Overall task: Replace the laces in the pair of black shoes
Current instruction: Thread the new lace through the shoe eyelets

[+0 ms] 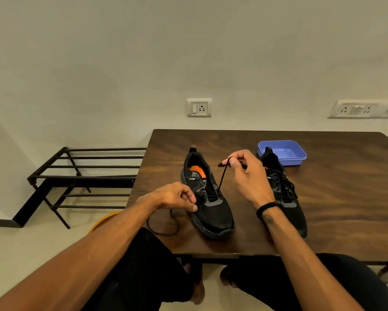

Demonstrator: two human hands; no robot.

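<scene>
right hand (248,173) pinching thin black lace (222,176) taut, left hand (179,197) gripping its slack end — mesh shoe (211,205), wood-grain table (336,198)

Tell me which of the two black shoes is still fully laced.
The right shoe, beside the blue tray: laces cross its whole tongue. The left shoe has empty upper eyelets.

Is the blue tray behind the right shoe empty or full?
Empty, as far as it shows: the blue tray has a bare floor, though the right shoe hides its near corner.
</scene>
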